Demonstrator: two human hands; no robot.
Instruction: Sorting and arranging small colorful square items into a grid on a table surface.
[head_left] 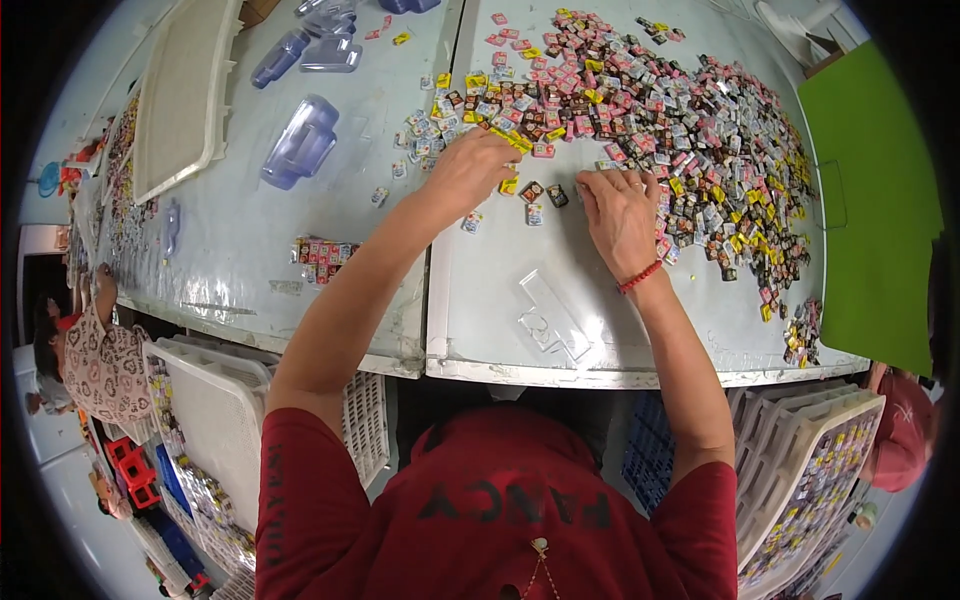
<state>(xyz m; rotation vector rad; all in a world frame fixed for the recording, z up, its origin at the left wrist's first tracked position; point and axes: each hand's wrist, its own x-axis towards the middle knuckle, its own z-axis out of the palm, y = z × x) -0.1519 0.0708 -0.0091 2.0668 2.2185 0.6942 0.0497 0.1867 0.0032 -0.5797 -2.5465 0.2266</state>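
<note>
The work surface is a pale table (480,310), divided by a seam that runs away from the person. A broad pile of small packets (690,130) in pink, black, yellow and white covers the far right part of the surface and lies ahead of both hands, extending well to the right of the right hand.

Left hand (468,175): positioned at the near left margin of the pile, with fingers bent toward yellow packets (513,139) just beyond the fingertips. White packets (420,138) lie beside it, on its far left side. Whether a packet is gripped cannot be determined.

Right hand (620,210): positioned at the near edge of the pile — palm down, fingers bent toward the table. The pile borders it ahead and on the right. Its fingertips are partly hidden; a grip cannot be confirmed. A red bracelet (640,277) encircles the wrist.

Between the hands, a few loose packets (534,214) lie apart from the pile. A clear plastic tray (572,330) lies flat nearer the person, between the forearms. Left of the seam — beyond the left forearm — lie a bluish molded tray (303,140) and a compact block of packets (323,258).
</note>
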